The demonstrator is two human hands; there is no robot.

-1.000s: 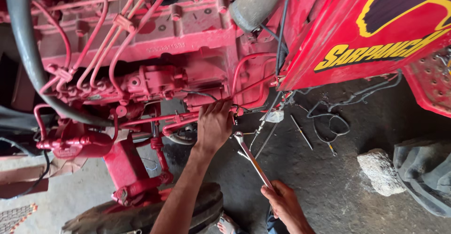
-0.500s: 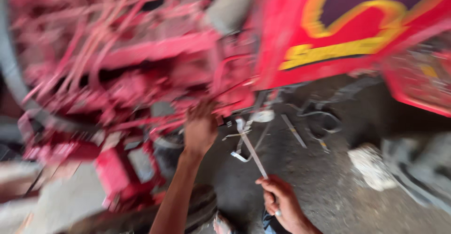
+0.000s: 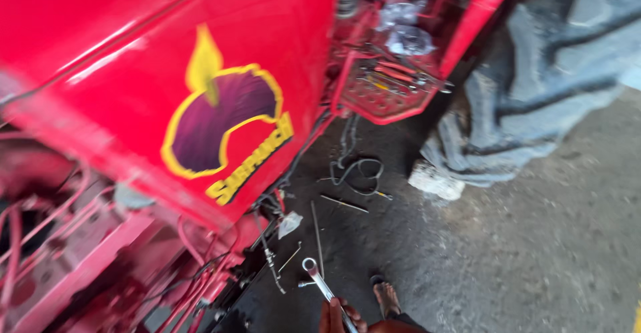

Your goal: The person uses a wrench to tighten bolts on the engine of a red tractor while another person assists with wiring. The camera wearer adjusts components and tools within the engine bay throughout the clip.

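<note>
At the bottom edge of the view the right hand [image 3: 337,316] has its grip clamped around the lower shaft of a long ring spanner [image 3: 325,289], fingers wrapped tight so the steel bar stands out ahead of the knuckles; held this low on the handle, the ring end points up and away from the grip, free to be set on a fastening. The left hand is out of view, so its grip cannot be told. Just beside the grip, to its right, a sandalled foot [image 3: 386,298] rests on the concrete floor [image 3: 534,239], the person standing close to the machine. Just ahead of the ring end a thin metal rod [image 3: 317,239] lies flat on the floor, and a little further from the grip a loop of black cable [image 3: 357,173] and another short rod [image 3: 344,204] lie loose. To the left of the grip, red pipes and hoses [image 3: 200,266] of the engine show under the red bonnet panel [image 3: 200,92] with its yellow and purple emblem. Well beyond the grip, a red footplate [image 3: 384,96] carries a scatter of hand tools, kept off the floor within reach. Furthest off, a pale stone block [image 3: 435,181] sits against the large tyre [image 3: 534,72], seemingly as a chock.
</note>
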